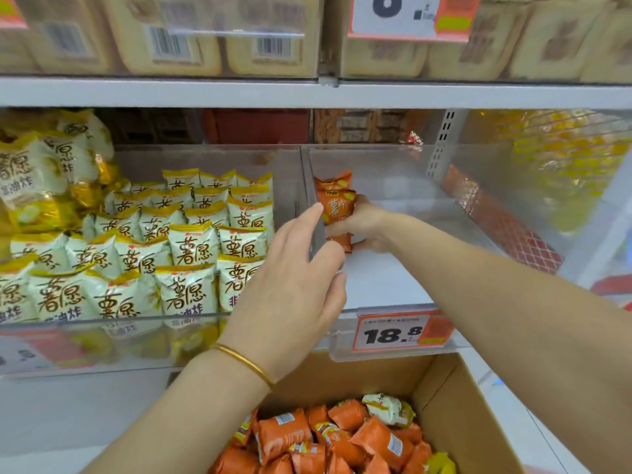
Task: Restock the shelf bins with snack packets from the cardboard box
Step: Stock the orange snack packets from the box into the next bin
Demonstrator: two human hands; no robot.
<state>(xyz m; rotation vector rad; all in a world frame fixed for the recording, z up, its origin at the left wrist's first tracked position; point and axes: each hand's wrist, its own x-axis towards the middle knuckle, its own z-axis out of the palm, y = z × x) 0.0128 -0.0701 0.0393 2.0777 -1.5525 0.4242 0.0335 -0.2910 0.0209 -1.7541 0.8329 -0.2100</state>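
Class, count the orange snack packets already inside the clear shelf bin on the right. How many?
2: one orange packet gripped by the right hand, a second packet just behind it. The hand may hide more.

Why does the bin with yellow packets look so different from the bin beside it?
The left bin is packed with rows of yellow-white packets; the right bin holds only a few orange packets, gripped by the right hand. Both are clear plastic.
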